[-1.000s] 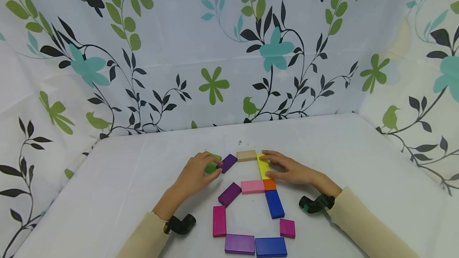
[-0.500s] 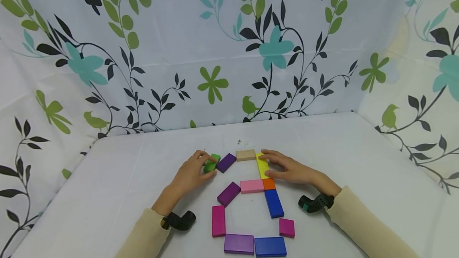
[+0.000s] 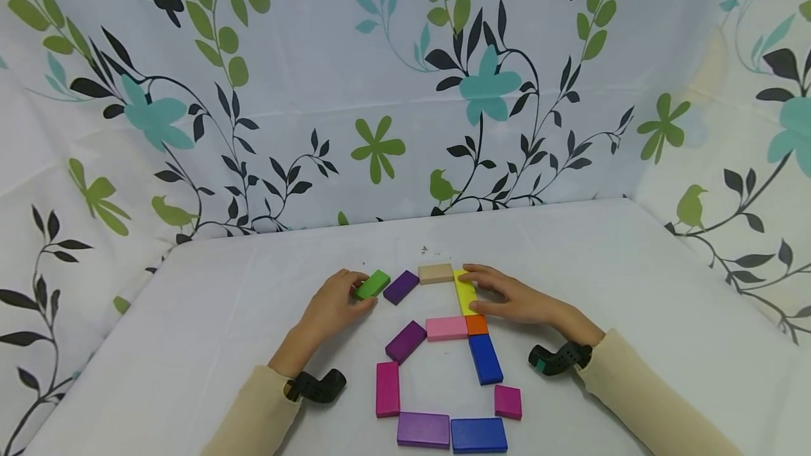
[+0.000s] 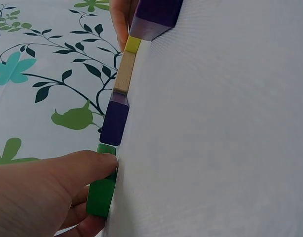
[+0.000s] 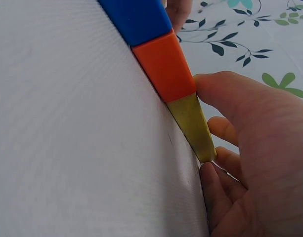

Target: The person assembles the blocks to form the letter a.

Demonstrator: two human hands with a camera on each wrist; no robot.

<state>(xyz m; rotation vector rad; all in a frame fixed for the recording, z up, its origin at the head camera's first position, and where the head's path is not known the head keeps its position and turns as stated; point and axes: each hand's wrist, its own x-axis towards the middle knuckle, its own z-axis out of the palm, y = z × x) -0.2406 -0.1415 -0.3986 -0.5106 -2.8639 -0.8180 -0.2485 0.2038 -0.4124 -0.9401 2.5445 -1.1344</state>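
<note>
My left hand [image 3: 329, 302] pinches a green block [image 3: 374, 284] between thumb and fingers at the upper left of a block outline. A narrow gap parts it from a dark purple block [image 3: 401, 288]; beyond that lies a tan block [image 3: 435, 274]. In the left wrist view, the thumb lies across the green block [image 4: 100, 198]. My right hand [image 3: 516, 299] holds a yellow block [image 3: 465, 294], index finger by its far end and thumb by its near end. An orange block [image 3: 477, 325] touches the yellow one; in the right wrist view, the thumb reaches the orange block's [image 5: 166, 66] corner.
Nearer me, a pink block [image 3: 446, 328], a purple block [image 3: 405, 342], a blue block [image 3: 486, 359], magenta blocks [image 3: 388, 389] and more form a loop on the white tabletop [image 3: 621, 259]. A leaf-printed cloth [image 3: 304, 104] hangs behind.
The left hand has drawn back slightly left from the dark purple block. The green block, largely covered by the fingers before, now shows its upper face. The right hand has stayed in place.
</note>
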